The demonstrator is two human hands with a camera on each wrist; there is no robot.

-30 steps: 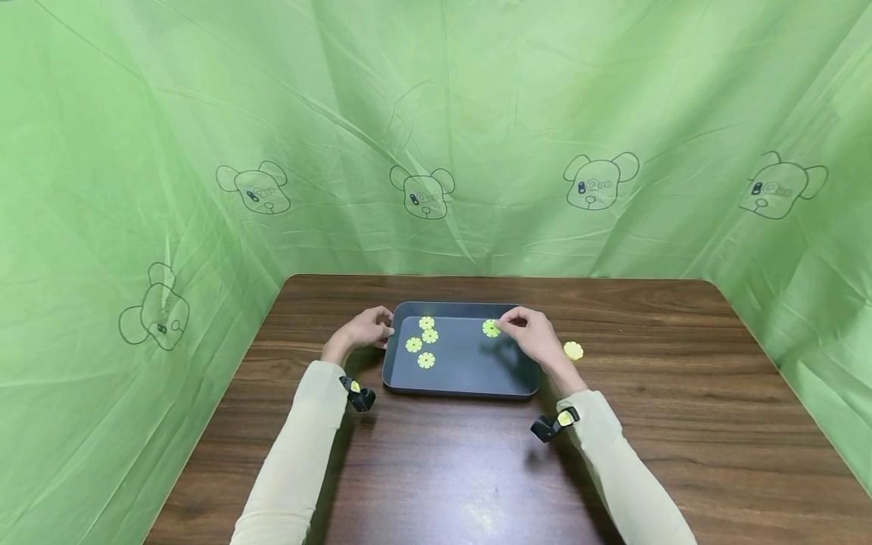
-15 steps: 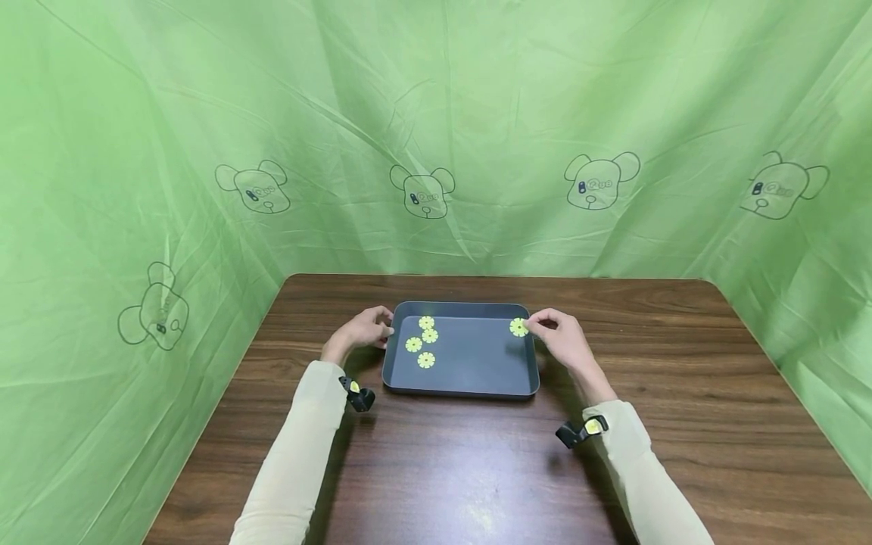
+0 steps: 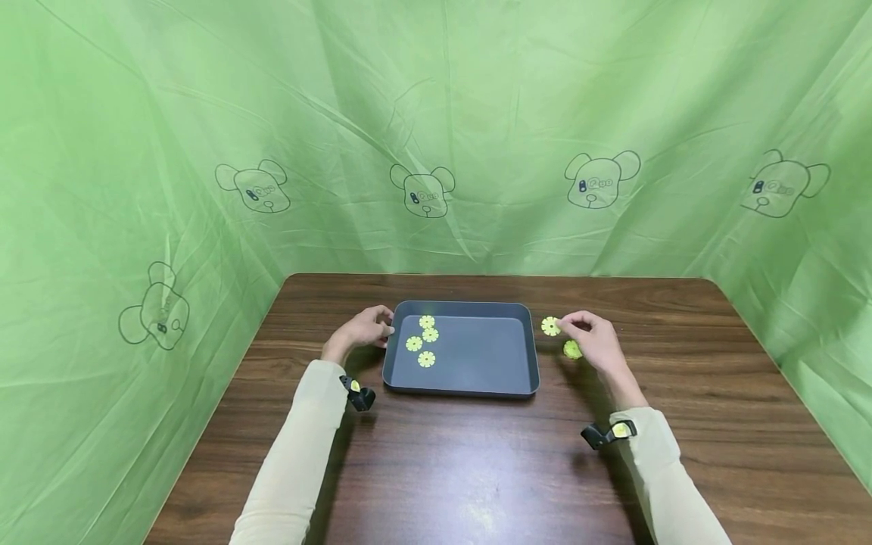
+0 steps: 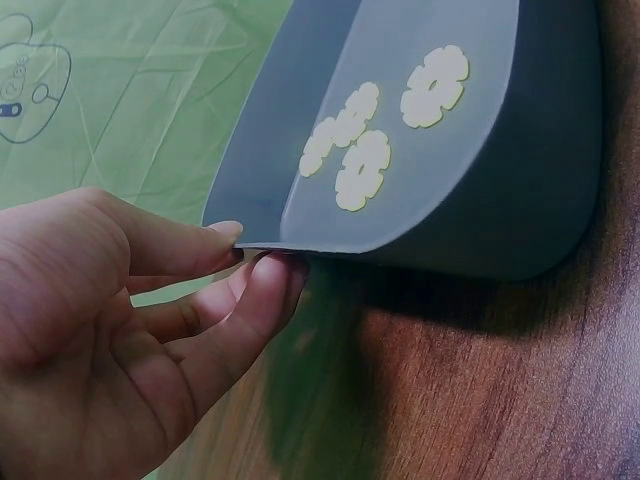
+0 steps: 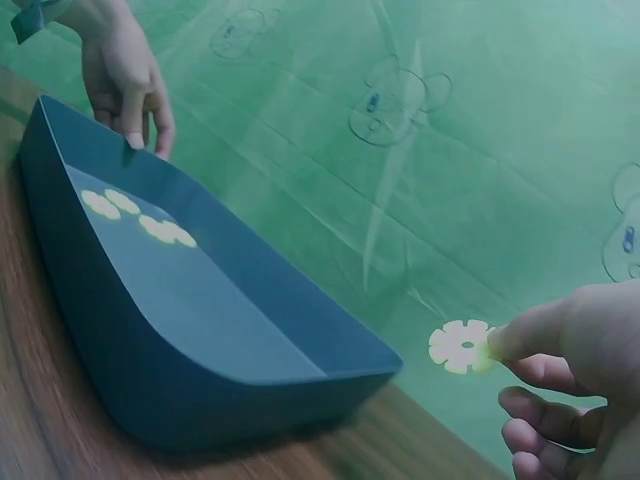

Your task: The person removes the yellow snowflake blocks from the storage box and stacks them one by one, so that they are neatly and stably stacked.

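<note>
A shallow dark grey tray (image 3: 477, 356) lies on the table. My left hand (image 3: 361, 331) pinches its left rim, thumb over the wall and fingers beneath in the left wrist view. Between the thumb and forefinger of my right hand (image 3: 599, 344) is a yellow notched disc (image 5: 463, 346), flower-shaped with a small centre hole. It hangs above the table just past the tray's right wall. Several more yellow notched discs (image 3: 426, 359) lie flat in the left part of the tray. Below the right hand, other yellow notched discs (image 3: 572, 350) lie on the table, partly hidden by its fingers.
The table (image 3: 436, 469) has a dark brown wood-grain top. Behind it and along both sides hangs a green curtain (image 3: 511, 98) printed with bear-like heads. A black wrist camera (image 3: 606, 434) sits on the right sleeve, and a matching wrist camera (image 3: 358, 395) on the left.
My right hand has carried the pinched notched disc rightward, from over the tray to beyond its right wall. The left hand, the tray and the discs inside it have stayed in place.
</note>
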